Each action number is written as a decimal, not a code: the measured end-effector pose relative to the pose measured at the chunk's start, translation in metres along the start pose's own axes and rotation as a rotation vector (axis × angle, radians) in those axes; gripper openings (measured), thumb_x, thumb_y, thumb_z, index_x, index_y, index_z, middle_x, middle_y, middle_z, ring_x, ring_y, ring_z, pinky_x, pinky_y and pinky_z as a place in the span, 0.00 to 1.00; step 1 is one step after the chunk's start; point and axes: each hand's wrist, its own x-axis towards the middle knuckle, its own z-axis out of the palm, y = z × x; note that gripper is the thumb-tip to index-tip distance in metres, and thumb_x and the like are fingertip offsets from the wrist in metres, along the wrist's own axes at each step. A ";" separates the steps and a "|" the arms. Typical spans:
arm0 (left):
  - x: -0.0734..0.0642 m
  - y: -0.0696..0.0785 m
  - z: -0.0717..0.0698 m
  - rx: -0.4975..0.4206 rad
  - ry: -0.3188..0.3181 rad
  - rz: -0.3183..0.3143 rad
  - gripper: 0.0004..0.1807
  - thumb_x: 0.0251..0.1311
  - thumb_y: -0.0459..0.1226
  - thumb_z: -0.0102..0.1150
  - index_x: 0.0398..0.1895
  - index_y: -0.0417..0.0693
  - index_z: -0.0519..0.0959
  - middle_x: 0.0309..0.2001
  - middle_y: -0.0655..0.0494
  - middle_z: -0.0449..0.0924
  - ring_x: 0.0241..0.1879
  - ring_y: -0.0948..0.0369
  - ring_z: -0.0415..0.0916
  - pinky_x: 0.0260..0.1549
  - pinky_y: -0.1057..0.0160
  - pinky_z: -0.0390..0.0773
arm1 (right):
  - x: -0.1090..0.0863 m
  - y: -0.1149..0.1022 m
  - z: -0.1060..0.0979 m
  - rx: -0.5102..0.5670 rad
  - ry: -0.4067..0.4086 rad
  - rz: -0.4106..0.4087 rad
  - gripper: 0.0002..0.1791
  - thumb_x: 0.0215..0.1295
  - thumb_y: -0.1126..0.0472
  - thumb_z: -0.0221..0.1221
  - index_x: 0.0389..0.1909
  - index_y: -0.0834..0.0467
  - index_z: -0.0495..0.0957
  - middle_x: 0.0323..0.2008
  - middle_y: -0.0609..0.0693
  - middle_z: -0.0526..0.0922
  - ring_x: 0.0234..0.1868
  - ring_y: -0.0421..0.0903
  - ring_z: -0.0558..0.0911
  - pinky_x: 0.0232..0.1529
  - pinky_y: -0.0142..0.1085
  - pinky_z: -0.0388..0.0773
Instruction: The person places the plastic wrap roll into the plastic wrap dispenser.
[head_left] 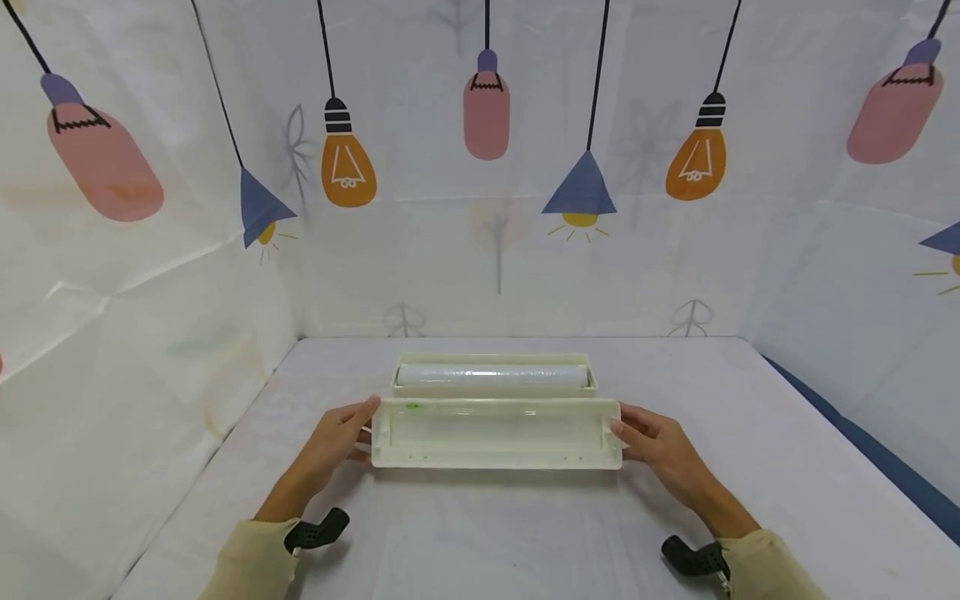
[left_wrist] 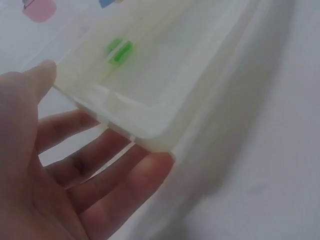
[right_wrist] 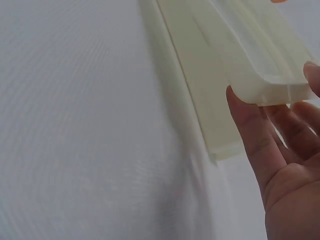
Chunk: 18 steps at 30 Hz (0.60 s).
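Between both hands is a long cream plastic lid (head_left: 495, 437), its hollow inner side facing the head camera. My left hand (head_left: 337, 437) holds the lid's left end, thumb at the upper corner and fingers along the end and underside. At the right end, my right hand (head_left: 667, 454) grips it with the thumb on the rim and fingers behind. A small green piece (left_wrist: 120, 52) sits by the lid's edge near the left hand. Just behind the lid stands a matching cream box (head_left: 495, 392) with a shiny roll of plastic film (head_left: 491, 375) lying inside.
A white cloth (head_left: 487, 542) covers the table. White sheets printed with hanging lamps (head_left: 348, 167) enclose the back and sides. A dark blue strip (head_left: 862, 442) shows along the right table edge. Black wrist-worn devices (head_left: 318, 529) sit at both cuffs.
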 end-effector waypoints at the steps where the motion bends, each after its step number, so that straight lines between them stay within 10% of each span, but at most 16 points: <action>1: 0.000 0.001 0.000 -0.005 0.008 0.005 0.34 0.74 0.58 0.47 0.61 0.35 0.76 0.47 0.43 0.80 0.39 0.55 0.80 0.33 0.57 0.85 | 0.001 -0.001 0.000 -0.006 -0.002 -0.003 0.34 0.75 0.51 0.58 0.71 0.68 0.64 0.67 0.66 0.70 0.61 0.60 0.77 0.46 0.40 0.84; 18: -0.006 0.025 0.010 -0.002 0.182 0.291 0.34 0.70 0.62 0.49 0.57 0.43 0.82 0.45 0.45 0.82 0.41 0.52 0.80 0.30 0.57 0.84 | 0.015 -0.023 -0.014 0.056 -0.036 -0.039 0.33 0.80 0.49 0.48 0.75 0.66 0.59 0.62 0.70 0.71 0.51 0.59 0.80 0.39 0.48 0.86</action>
